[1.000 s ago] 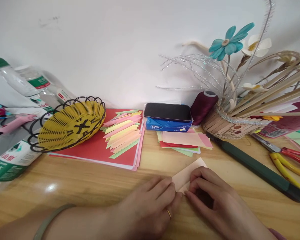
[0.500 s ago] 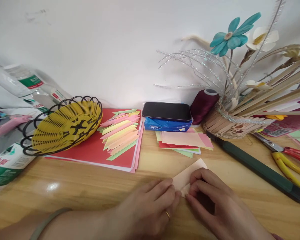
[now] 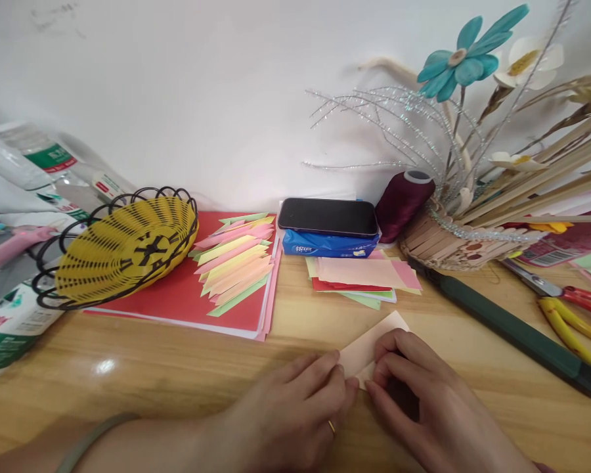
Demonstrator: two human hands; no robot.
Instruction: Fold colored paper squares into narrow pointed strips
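Head view shows the left hand (image 3: 295, 410) and right hand (image 3: 426, 401) pinching peach paper (image 3: 369, 341).

Bare tabletop (image 3: 167, 368) runs in front of the red paper stack (image 3: 177, 289), and a narrower strip separates that stack from the loose paper strips (image 3: 359, 272). Straight back from the hands (image 3: 359, 387), those strips, then the blue tissue pack (image 3: 325, 244) with the smartphone (image 3: 328, 217) on top, stand in the way. The dark green tool (image 3: 512, 328) slants across the right side, before the yellow-handled pliers (image 3: 566, 328).
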